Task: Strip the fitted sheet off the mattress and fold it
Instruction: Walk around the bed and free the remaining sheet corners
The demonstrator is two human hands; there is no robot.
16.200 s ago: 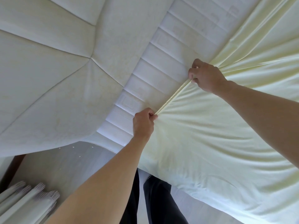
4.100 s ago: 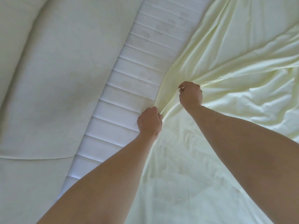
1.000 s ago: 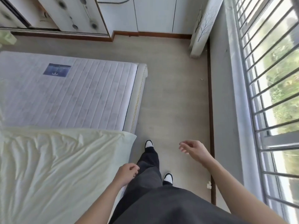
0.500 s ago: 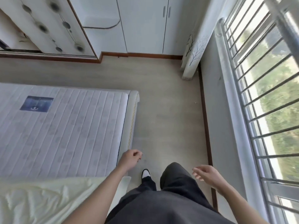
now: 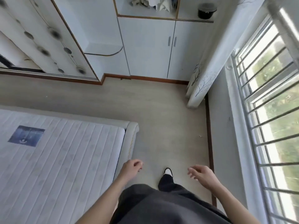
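mattress (image 5: 61, 160): bare quilted top exposed, blue label (image 5: 26, 137) near its far left part, padded bed frame (image 5: 131, 139) wrapping the far right corner. fitted sheet: not in view anywhere in this frame; its place cannot be told from here.

risk, judged: with the sheet out of sight and neither hand on it, any corner not yet freed could snag on the mattress edge when pulled, and loose fabric trailing off the bed could catch underfoot. the bed frame corner sits just beside the walking line, so a shin could clip it. a fold started from bunched cloth would come out crooked, since elastic corners resist lying flat.

left hand (image 5: 131, 165): forward at hip level, over the floor (image 5: 161, 126) just beside the bed's right edge, fingers loosely curled, holding nothing.

right hand (image 5: 201, 175): forward on the window (image 5: 271, 110) side, palm turned inward, fingers relaxed and slightly spread, holding nothing.

legs: dark trousers (image 5: 161, 206), one shoe (image 5: 168, 171) planted ahead between the two hands, pointing toward the white cabinet (image 5: 155, 49) at the far wall.

other items: patterned curtain (image 5: 202, 83) hanging at the window's far end; dark pot (image 5: 207, 10) on the cabinet shelf.
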